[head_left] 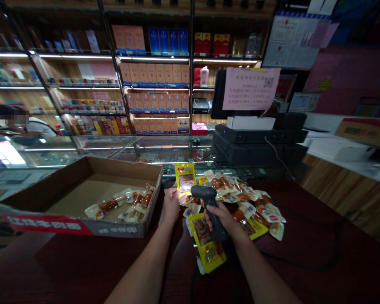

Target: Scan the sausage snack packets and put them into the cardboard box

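My left hand [171, 205] pinches the lower edge of a yellow snack packet [185, 177], held upright above the counter. In my right hand [221, 216] is a black barcode scanner [205, 193], its head pointed toward that packet and a bright patch of light on the packet's front. Beneath the scanner lies another yellow snack packet [210, 255]. A heap of clear-wrapped sausages [266, 207] spreads beside my right hand, with more yellow packets mixed in. Part of the heap is hidden behind my right hand and the scanner.
To the left, an open cardboard box [82, 185] holds several wrapped sausages [136, 204]. A dark monitor with a pink paper sign [250, 88] stands over a black cash drawer [256, 147]. A cable [319, 266] crosses the dark red counter [82, 270]. A person [34, 124] is far left.
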Demonstrator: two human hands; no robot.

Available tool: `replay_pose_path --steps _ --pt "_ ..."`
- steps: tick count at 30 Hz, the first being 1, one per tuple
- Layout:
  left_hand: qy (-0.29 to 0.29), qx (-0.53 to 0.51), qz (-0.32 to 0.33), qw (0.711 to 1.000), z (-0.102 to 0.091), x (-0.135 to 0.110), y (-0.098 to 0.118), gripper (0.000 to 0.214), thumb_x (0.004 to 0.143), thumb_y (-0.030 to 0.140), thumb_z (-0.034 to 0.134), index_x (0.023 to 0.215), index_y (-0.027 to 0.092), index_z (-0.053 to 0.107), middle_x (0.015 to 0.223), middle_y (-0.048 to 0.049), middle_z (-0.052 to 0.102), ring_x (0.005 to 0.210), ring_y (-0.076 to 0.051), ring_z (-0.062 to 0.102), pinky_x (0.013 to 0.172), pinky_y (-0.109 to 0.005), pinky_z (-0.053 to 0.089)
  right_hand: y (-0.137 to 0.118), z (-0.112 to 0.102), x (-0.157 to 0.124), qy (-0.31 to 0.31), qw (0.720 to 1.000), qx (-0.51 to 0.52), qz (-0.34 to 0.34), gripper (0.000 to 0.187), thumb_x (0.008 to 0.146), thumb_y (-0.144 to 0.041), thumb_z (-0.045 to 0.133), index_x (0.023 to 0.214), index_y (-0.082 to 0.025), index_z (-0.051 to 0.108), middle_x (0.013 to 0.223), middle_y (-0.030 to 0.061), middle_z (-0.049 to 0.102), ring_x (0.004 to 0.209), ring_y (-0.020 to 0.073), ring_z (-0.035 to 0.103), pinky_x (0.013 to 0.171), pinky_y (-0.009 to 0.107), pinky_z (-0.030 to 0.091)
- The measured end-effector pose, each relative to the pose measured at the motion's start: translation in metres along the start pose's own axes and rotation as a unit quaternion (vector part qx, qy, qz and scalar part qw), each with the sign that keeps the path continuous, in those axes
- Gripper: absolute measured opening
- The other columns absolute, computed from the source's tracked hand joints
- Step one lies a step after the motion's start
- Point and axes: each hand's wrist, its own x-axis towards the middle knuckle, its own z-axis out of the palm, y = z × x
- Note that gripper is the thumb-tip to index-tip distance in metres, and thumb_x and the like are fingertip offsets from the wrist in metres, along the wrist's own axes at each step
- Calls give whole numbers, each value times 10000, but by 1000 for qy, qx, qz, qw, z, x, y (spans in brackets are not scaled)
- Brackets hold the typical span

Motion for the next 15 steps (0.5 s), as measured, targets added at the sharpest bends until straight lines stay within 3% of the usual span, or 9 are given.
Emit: replay_pose_path --steps 5,15 --pt "-25 -84 -11 996 2 -2 4 326 631 426 663 691 176 464 707 16 567 704 -141 620 705 -342 548 -1 1 -1 15 1000 6 8 409 638 -444 704 866 -163 514 534 -31 588 361 92 495 330 202 429" --pt "-10 -87 -18 996 4 -1 3 259 665 359 631 709 175 455 724 15 557 696 -130 607 665 -331 556 -1 0 -1 6 1000 12 -1 438 667 -431 695 969 -153 540 561 -26 590 368 91 495 341 206 432"
